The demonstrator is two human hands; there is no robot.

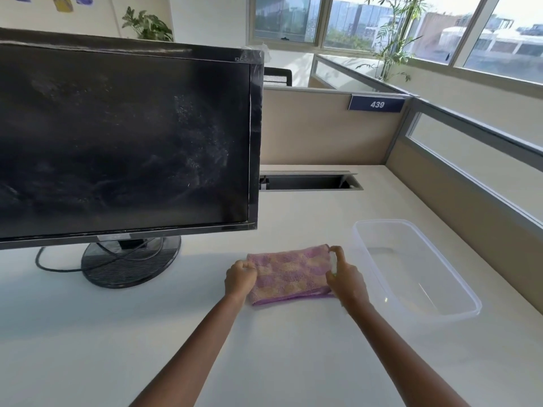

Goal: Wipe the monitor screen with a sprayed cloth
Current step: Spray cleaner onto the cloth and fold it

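Spray step: your left hand (240, 274) pinning folded pink-and-tan checked terry cloth (289, 274) on white desk (88, 333); your right hand (346, 277) gripping small clear spray bottle (333, 261). Next, likely: lifting cloth to dusty black monitor screen (123, 142).

Both hands (240, 276) (346, 279) forward, fingers curled closed.

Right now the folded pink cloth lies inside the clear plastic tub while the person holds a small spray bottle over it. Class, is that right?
Not quite. The head view shows the cloth lying on the desk, left of the empty tub, not inside it. The rest holds: the right hand holds a small spray bottle at the cloth's edge, and the left hand grips the other end.
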